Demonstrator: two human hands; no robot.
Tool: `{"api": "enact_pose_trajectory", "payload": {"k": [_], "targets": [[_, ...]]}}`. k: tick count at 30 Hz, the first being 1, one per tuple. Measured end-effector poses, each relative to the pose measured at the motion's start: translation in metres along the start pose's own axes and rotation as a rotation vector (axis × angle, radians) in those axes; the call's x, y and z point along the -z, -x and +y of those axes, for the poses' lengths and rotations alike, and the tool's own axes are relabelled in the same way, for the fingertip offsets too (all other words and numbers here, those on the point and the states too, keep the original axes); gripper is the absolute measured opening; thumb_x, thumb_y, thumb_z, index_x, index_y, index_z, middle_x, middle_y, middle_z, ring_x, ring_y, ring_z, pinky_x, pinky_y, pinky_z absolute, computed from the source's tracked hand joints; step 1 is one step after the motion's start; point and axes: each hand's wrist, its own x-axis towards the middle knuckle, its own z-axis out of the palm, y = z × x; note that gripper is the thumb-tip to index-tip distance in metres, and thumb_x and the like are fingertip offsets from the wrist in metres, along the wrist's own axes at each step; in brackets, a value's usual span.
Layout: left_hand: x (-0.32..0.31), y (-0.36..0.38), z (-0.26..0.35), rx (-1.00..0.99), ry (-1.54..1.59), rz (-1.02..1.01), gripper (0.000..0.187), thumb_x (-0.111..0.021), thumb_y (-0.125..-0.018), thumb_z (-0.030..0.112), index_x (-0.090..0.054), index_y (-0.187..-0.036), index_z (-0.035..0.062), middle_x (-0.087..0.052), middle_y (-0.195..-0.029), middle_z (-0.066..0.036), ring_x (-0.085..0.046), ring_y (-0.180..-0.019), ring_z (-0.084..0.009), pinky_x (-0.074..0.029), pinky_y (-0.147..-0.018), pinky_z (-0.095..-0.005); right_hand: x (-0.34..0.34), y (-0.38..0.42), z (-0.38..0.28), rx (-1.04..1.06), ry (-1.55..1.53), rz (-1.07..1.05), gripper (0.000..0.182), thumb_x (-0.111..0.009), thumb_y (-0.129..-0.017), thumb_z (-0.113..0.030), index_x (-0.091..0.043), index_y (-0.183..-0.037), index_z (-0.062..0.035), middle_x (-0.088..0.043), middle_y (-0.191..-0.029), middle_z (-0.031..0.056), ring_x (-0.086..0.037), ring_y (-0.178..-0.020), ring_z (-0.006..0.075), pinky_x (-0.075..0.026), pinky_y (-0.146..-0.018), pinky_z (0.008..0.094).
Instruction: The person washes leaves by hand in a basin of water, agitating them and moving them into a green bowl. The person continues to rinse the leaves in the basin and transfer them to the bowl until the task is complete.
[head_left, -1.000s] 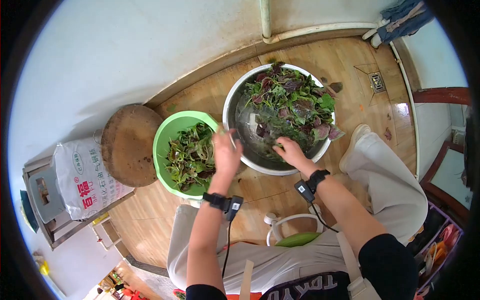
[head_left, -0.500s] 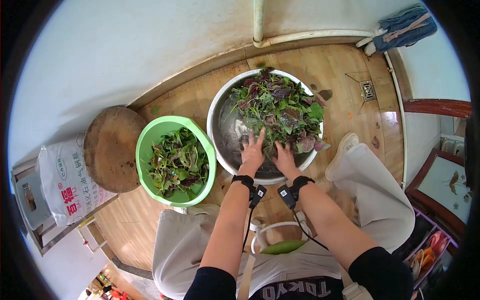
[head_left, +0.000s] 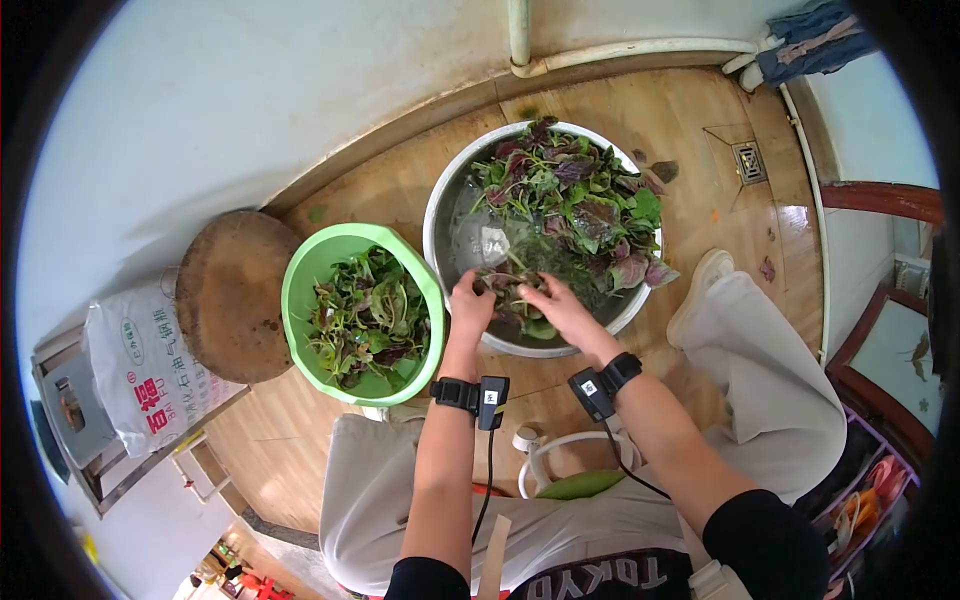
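- The left hand (head_left: 470,306) curls its fingers and thumb around one side of a small bunch (head_left: 510,290) of green and purple leaves.
- The right hand (head_left: 562,310) pinches the other side of the small bunch between thumb and fingers, though the exact fingertip contact is hard to make out among the leaves.
- The small bunch is over the near part of the metal basin (head_left: 434,225), which holds water.
- A large leafy heap (head_left: 590,205) fills the far and right parts of the metal basin.
- More leaves (head_left: 372,320) lie in the green basin (head_left: 291,315), just left of the metal basin.
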Motion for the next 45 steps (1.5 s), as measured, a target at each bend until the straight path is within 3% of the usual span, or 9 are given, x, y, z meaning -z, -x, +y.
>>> {"api": "enact_pose_trajectory", "payload": {"k": [3, 7, 11, 18, 26, 30, 31, 38, 45], "targets": [[-0.003, -0.011, -0.007, -0.41, -0.575, 0.24, 0.046, -0.054, -0.071, 0.006, -0.046, -0.117, 0.0024, -0.042, -0.121, -0.022, -0.042, -0.112, -0.0334, -0.041, -0.083, -0.0473, 0.025, -0.009, -0.005, -0.086, 0.608, 0.198, 0.055, -0.052, -0.081, -0.029, -0.034, -0.125, -0.0008, -0.046, -0.116, 0.0233, -0.049, -0.102, 0.0305, -0.041, -0.084, 0.0373], [-0.047, -0.006, -0.014, -0.28, -1.276, 0.045, 0.051, -0.047, -0.079, 0.021, -0.037, -0.126, 0.0032, -0.005, -0.141, -0.014, 0.001, -0.128, -0.04, -0.011, -0.096, -0.0599, 0.025, -0.002, 0.003, 0.14, 1.133, 0.206, 0.051, -0.052, -0.076, -0.012, -0.039, -0.125, -0.015, -0.033, -0.129, 0.0203, -0.038, -0.112, 0.038, -0.039, -0.083, 0.0501], [-0.073, -0.002, -0.022, -0.116, -1.266, -0.195, 0.045, -0.045, -0.081, 0.017, -0.042, -0.124, 0.0064, -0.011, -0.141, -0.011, -0.001, -0.128, -0.0393, -0.011, -0.097, -0.0595, 0.03, -0.008, 0.029, 0.155, 1.399, 0.044, 0.056, -0.059, -0.068, -0.007, -0.042, -0.121, -0.0186, -0.028, -0.132, 0.0158, -0.031, -0.116, 0.0405, -0.034, -0.083, 0.0608], [-0.071, -0.01, -0.019, -0.214, -1.244, -0.295, 0.025, -0.049, -0.078, 0.011, -0.055, -0.101, 0.0055, -0.046, -0.117, -0.013, -0.043, -0.109, -0.0343, -0.046, -0.079, -0.0398, 0.03, -0.025, 0.032, -0.154, 1.425, -0.048, 0.032, -0.047, -0.076, 0.0, -0.053, -0.106, -0.0103, -0.045, -0.118, 0.0148, -0.034, -0.118, 0.0342, -0.039, -0.084, 0.0511], [-0.025, -0.028, 0.001, -0.429, -0.63, 0.423, 0.015, -0.055, -0.075, 0.013, -0.051, -0.085, 0.0031, -0.058, -0.076, -0.018, -0.056, -0.062, -0.0389, -0.044, -0.056, -0.0487, 0.021, -0.039, 0.028, -0.093, 0.368, -0.183, 0.067, -0.063, -0.072, -0.019, -0.03, -0.126, 0.0037, -0.036, -0.128, 0.0192, -0.035, -0.117, 0.0349, -0.035, -0.093, 0.0381], [-0.023, -0.039, -0.021, -0.544, -1.004, 0.215, 0.017, -0.053, -0.078, 0.014, -0.052, -0.09, 0.0022, -0.051, -0.104, -0.017, -0.05, -0.098, -0.0337, -0.048, -0.073, -0.0393, 0.009, -0.042, -0.002, 0.198, 0.785, 0.149, 0.066, -0.063, -0.072, -0.014, -0.029, -0.128, -0.0029, -0.037, -0.125, 0.0212, -0.04, -0.111, 0.036, -0.038, -0.09, 0.0382], [-0.031, -0.031, -0.025, -0.397, -1.023, 0.128, 0.025, -0.05, -0.079, 0.015, -0.054, -0.101, 0.0047, -0.042, -0.121, -0.013, -0.032, -0.117, -0.0342, -0.038, -0.089, -0.0443, 0.007, -0.042, -0.008, 0.154, 0.979, 0.115, 0.068, -0.062, -0.073, -0.014, -0.025, -0.13, -0.0086, -0.03, -0.129, 0.0195, -0.035, -0.115, 0.0364, -0.037, -0.09, 0.0411], [-0.061, -0.013, -0.035, -0.191, -1.315, -0.268, 0.032, -0.049, -0.078, 0.012, -0.053, -0.11, 0.0092, -0.038, -0.125, -0.014, -0.024, -0.124, -0.034, -0.022, -0.097, -0.0517, 0.017, -0.045, 0.019, 0.127, 1.459, -0.115, 0.048, -0.047, -0.076, -0.004, -0.04, -0.122, -0.015, -0.028, -0.132, 0.013, -0.029, -0.119, 0.0346, -0.041, -0.086, 0.0477], [-0.061, -0.02, -0.029, -0.233, -1.206, -0.126, 0.019, -0.052, -0.075, 0.01, -0.055, -0.093, 0.0077, -0.054, -0.105, -0.013, -0.055, -0.095, -0.0308, -0.048, -0.073, -0.0386, 0.047, -0.024, 0.039, 0.097, 1.138, -0.041, 0.029, -0.053, -0.076, -0.011, -0.049, -0.103, -0.0033, -0.054, -0.099, 0.0214, -0.053, -0.092, 0.0355, -0.044, -0.076, 0.0414]]}}
